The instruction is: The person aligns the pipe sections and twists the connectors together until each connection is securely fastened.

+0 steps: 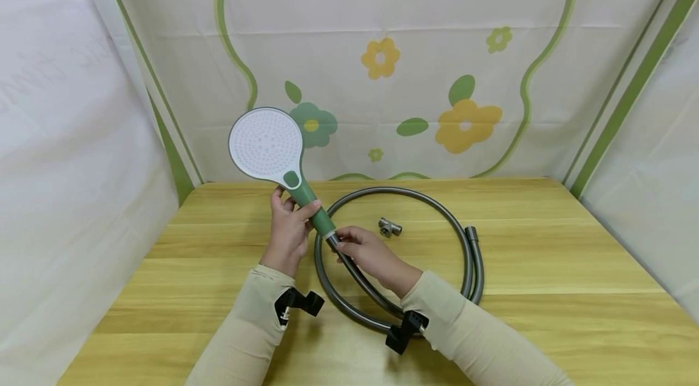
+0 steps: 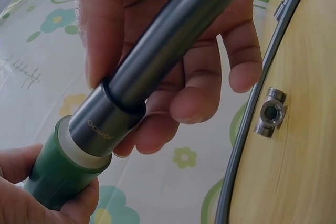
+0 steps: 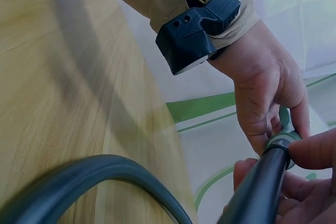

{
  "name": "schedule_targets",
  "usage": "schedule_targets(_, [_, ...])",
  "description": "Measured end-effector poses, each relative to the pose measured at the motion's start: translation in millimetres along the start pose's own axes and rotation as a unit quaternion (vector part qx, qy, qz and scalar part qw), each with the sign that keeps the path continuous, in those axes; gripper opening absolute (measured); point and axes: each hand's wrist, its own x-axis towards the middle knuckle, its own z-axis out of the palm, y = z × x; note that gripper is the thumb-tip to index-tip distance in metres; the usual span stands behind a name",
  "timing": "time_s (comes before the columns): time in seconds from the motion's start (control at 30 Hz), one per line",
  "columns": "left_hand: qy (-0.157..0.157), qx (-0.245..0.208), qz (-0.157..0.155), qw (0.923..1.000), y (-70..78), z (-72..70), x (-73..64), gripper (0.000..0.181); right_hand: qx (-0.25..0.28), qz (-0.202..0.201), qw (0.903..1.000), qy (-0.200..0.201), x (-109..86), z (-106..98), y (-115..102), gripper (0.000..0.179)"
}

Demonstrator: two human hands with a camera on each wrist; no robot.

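Observation:
A handheld shower head [image 1: 266, 144] with a white round face and green handle tilts up to the left above the table. My left hand [image 1: 289, 231] grips its green handle, thumb across the front. Just below, my right hand [image 1: 374, 255] pinches the dark metal hose nut [image 2: 100, 121] at the handle's lower end. In the left wrist view the nut sits against the pale collar of the handle; whether its thread is engaged is hidden. From the nut the grey shower hose [image 1: 464, 225] runs down and loops over the table.
A small metal tee fitting [image 1: 390, 227] lies on the wooden table [image 1: 546, 252] inside the hose loop. The hose's other end nut [image 1: 471, 233] lies right of it. Printed fabric walls [image 1: 338, 3] stand at the back and both sides.

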Motion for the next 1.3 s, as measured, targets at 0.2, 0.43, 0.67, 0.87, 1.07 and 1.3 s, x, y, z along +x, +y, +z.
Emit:
schedule_targets(0.2, [0.001,-0.003,0.000,1.0000,-0.2,0.3,0.4,0.085,-0.042,-0.006,0.9983,0.041,-0.3,0,-1,0.036])
schedule_targets(0.43, [0.002,0.001,0.002,1.0000,-0.7,0.0,0.8,0.084,-0.077,-0.027,0.9948,0.061,-1.5,-1,-2,0.038])
schedule_targets(0.67, [0.004,0.001,-0.001,1.0000,-0.9,-0.1,1.4,0.084,-0.124,-0.046,0.9884,0.074,-4.6,2,-4,0.040])
schedule_targets(0.87, [0.007,-0.004,-0.002,1.0000,-1.0,-0.8,1.6,0.085,-0.173,-0.067,0.9793,0.081,-6.2,5,-4,0.036])
schedule_targets(1.07, [0.012,-0.003,0.001,0.9999,-1.9,-0.6,2.0,0.086,-0.179,-0.073,0.9775,0.084,-6.0,7,-4,0.035])
schedule_targets(1.3, [0.014,-0.007,0.008,0.9998,-1.2,0.8,1.0,0.084,-0.159,-0.076,0.9803,0.090,-6.3,9,-5,0.032])
